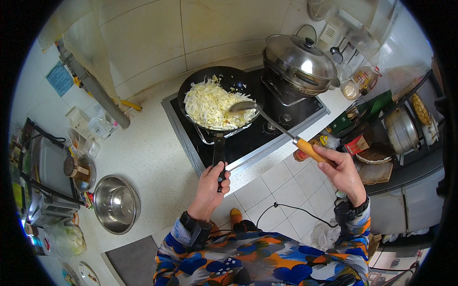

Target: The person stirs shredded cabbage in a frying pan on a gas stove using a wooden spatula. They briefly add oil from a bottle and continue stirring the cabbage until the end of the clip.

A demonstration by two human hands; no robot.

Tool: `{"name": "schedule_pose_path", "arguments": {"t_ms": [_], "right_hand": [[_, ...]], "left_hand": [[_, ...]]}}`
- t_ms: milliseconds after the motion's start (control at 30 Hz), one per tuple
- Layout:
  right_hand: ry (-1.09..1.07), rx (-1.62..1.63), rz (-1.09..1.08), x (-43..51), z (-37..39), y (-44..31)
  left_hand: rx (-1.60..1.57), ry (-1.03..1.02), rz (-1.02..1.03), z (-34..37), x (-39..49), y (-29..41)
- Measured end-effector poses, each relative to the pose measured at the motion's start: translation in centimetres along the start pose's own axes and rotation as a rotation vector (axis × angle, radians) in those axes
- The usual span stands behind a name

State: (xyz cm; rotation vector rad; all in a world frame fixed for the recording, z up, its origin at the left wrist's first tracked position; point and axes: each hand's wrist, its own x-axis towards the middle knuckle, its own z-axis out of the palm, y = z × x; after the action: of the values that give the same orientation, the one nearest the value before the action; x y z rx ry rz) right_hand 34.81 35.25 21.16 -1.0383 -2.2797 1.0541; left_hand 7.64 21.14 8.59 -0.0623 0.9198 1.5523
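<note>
My left hand [211, 186] is closed around the black handle [219, 152] of a dark frying pan [236, 77], which sits on the left burner of a black glass gas cooktop [236, 152]. Pale shredded vegetable, perhaps cabbage, [211, 102] is heaped in the pan, with small yellow bits at its far side. In my right hand [338, 169] is the wooden handle [309, 150] of a metal cooking spatula [270, 119]. Its blade [242, 106] rests on or in the right side of the heap; the blade's edge is partly hidden by shreds.
A large lidded steel pot [300, 64] stands on the right burner. On the counter at left are a steel bowl [116, 203], a glass seasoning jar [80, 171] and a bagged leafy vegetable [73, 239]. A grey pipe [94, 85] rises behind. Bottles [363, 78] and a rack with pans [400, 127] line the right.
</note>
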Motion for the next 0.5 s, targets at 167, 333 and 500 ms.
{"name": "schedule_pose_path", "arguments": {"t_ms": [167, 333, 500], "right_hand": [[-0.051, -0.313, 0.013, 3.1, 3.0, 1.2], [0.040, -0.360, -0.031, 7.1, 7.5, 2.8], [0.091, -0.248, -0.089, 7.5, 7.0, 2.9]], "left_hand": [[0.000, 0.004, -0.008, -0.1, 0.2, -0.1], [-0.004, 0.006, -0.008, -0.2, 0.2, -0.2], [0.007, -0.005, -0.020, -0.2, 0.1, 0.0]]}}
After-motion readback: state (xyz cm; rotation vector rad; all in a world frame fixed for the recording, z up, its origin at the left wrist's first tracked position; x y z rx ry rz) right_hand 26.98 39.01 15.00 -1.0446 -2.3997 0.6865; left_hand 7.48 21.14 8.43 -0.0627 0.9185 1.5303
